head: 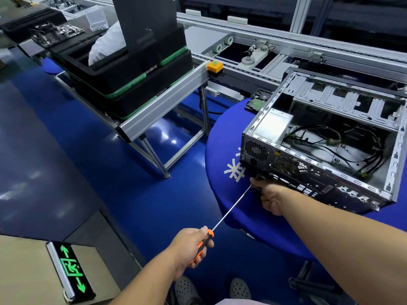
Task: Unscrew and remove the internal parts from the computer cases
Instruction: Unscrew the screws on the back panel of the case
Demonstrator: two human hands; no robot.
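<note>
Left hand (191, 245) wrapped around the orange-black handle of a long screwdriver (222, 219), shaft angled up toward the rear panel of the computer case (326, 148). Right hand (269, 198) at the case's lower rear corner, fingers curled where the tip meets it; can't tell what they grip. Case lies open-side-up on the blue table (222, 133), power supply (274, 126) and loose cables (343, 148) inside. Beyond: stacked black trays (123, 75) on an aluminium stand.
</note>
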